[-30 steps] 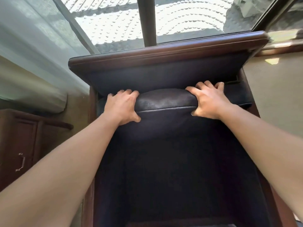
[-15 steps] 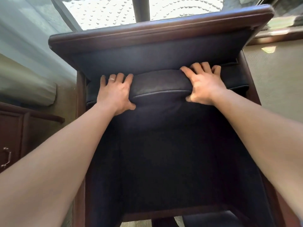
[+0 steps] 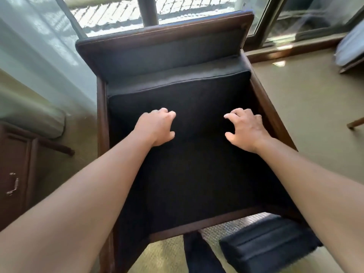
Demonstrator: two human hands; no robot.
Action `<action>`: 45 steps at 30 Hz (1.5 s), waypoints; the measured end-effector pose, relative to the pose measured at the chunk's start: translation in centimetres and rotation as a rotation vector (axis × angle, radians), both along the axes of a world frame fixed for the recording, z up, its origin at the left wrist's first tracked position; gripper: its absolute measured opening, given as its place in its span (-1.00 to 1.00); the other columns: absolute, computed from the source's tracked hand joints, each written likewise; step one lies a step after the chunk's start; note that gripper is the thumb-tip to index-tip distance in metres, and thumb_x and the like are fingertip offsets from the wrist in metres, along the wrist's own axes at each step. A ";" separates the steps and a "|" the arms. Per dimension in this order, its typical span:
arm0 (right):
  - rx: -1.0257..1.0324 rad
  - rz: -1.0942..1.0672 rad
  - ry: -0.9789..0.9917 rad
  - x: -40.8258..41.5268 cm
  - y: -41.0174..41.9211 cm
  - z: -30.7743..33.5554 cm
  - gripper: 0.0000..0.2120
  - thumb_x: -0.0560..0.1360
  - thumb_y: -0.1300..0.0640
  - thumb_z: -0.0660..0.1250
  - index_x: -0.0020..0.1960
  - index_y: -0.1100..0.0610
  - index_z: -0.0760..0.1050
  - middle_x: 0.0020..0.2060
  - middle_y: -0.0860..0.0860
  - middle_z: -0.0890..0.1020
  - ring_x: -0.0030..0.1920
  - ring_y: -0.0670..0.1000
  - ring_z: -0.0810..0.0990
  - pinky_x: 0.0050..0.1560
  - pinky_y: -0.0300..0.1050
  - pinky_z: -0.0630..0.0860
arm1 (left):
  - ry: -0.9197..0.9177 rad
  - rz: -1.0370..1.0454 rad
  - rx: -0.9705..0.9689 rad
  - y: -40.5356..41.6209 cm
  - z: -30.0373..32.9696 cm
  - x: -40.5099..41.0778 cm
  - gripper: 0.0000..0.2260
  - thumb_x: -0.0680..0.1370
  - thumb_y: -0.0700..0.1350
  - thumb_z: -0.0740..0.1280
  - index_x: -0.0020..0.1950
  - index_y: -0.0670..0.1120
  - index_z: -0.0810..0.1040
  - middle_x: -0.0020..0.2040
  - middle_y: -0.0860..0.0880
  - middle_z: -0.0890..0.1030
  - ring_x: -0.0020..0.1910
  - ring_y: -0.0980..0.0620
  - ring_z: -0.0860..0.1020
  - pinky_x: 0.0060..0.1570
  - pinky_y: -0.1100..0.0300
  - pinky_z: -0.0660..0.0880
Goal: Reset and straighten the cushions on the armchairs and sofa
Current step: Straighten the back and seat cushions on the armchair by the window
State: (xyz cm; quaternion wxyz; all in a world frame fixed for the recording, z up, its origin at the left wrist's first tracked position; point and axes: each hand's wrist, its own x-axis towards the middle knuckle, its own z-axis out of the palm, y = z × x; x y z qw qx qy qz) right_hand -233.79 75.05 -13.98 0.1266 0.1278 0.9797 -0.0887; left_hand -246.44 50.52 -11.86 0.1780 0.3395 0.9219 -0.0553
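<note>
hovering over the dark seat of the armchair (image 3: 262, 95), both hands are spread apart with nothing in them. the left hand (image 3: 157, 128) sits over the left half of the seat, fingers loosely curled and thumb out to the side; the right hand (image 3: 245, 128) mirrors it over the right half, fingers bent like claws and pointing inward. whether the fingertips touch the fabric cannot be told, since the seat is very dark.

the back cushion (image 3: 177, 85) stands at the rear of the seat, leaning against the backrest (image 3: 167, 50). its long axis runs side to side across the chair, from one wooden arm to the other, and its piped top edge tilts slightly, higher on the right than the left. its broad face looks toward the person and the front of the chair. it fills the width between the arms, touching or nearly touching both.

the chair itself faces the person, its back toward the window (image 3: 118, 12). a second dark cushion (image 3: 266, 241) lies on the carpet (image 3: 307, 99) just in front of the chair's front rail, to the right, its long axis skewed against the rail. a sheer curtain (image 3: 39, 56) hangs at the left, with a wooden cabinet (image 3: 13, 170) below it. another seat with a pale cushion (image 3: 350, 48) shows at the far right edge.
</note>
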 end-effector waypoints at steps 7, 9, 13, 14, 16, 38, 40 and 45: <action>-0.277 -0.142 -0.066 14.9 -4.8 3.4 -0.58 0.56 0.00 0.38 0.39 0.03 0.49 0.14 -0.05 0.60 0.11 0.01 0.57 0.17 -0.06 0.52 | -0.246 -0.024 0.067 -2.3 1.9 15.2 -0.57 0.57 0.14 0.35 0.41 0.06 0.47 0.20 0.03 0.56 0.20 -0.05 0.54 0.12 -0.02 0.55; -0.296 -0.153 -0.068 18.7 -5.5 4.0 -0.61 0.56 -0.01 0.39 0.36 0.03 0.51 0.05 -0.07 0.60 0.03 -0.02 0.57 0.10 -0.12 0.53 | -0.263 -0.046 0.053 -3.0 2.2 18.5 -0.59 0.58 0.15 0.35 0.40 0.06 0.48 0.20 0.04 0.56 0.19 -0.04 0.54 0.10 0.01 0.55; -0.318 -0.176 -0.084 25.3 -5.1 5.1 -0.65 0.57 0.00 0.39 0.33 0.05 0.53 -0.02 -0.07 0.61 -0.02 -0.04 0.59 0.01 -0.19 0.50 | -0.274 -0.051 0.053 -2.8 2.1 23.6 -0.59 0.57 0.16 0.36 0.38 0.05 0.51 0.18 0.04 0.58 0.16 -0.03 0.55 0.07 0.01 0.57; -0.317 -0.186 -0.089 26.6 -4.8 5.3 -0.65 0.57 0.00 0.39 0.33 0.05 0.53 -0.02 -0.07 0.61 -0.04 -0.05 0.59 -0.01 -0.20 0.49 | -0.291 -0.052 0.053 -2.4 1.9 24.8 -0.59 0.57 0.16 0.36 0.38 0.05 0.51 0.17 0.03 0.58 0.16 -0.02 0.55 0.08 0.01 0.57; -0.305 -0.209 -0.106 29.1 -3.7 5.4 -0.65 0.58 0.00 0.38 0.33 0.04 0.53 -0.02 -0.07 0.61 -0.04 -0.05 0.59 -0.03 -0.20 0.49 | -0.328 -0.064 0.054 -1.1 1.2 27.3 -0.59 0.56 0.18 0.36 0.37 0.06 0.51 0.17 0.04 0.58 0.15 -0.01 0.56 0.09 0.01 0.58; 0.091 0.049 -0.445 38.4 18.0 -9.9 -0.09 0.47 -0.02 0.38 0.64 -0.01 -0.10 0.62 0.06 0.01 0.59 0.13 0.04 0.50 0.18 0.20 | -0.351 0.084 -0.055 17.9 -14.4 43.4 0.06 0.36 0.42 0.42 0.66 0.00 0.00 0.58 -0.04 0.25 0.53 -0.12 0.25 0.40 -0.13 0.35; 0.098 0.087 -0.459 38.0 18.9 -11.2 -0.04 0.48 0.03 0.37 0.64 -0.01 -0.20 0.64 0.04 -0.13 0.62 0.10 -0.10 0.53 0.18 0.11 | -0.364 0.107 -0.095 18.8 -15.7 43.9 0.15 0.31 0.45 0.44 0.67 0.00 -0.07 0.58 -0.05 0.24 0.55 -0.15 0.22 0.44 -0.23 0.29; 0.173 0.219 -0.460 37.5 20.9 -13.8 0.04 0.43 0.02 0.39 0.63 0.03 -0.27 0.63 0.05 -0.11 0.61 0.11 -0.14 0.51 0.24 0.07 | -0.311 0.152 -0.165 20.1 -18.0 45.4 0.22 0.26 0.45 0.49 0.65 0.00 -0.12 0.55 -0.12 0.19 0.55 -0.21 0.19 0.43 -0.44 0.16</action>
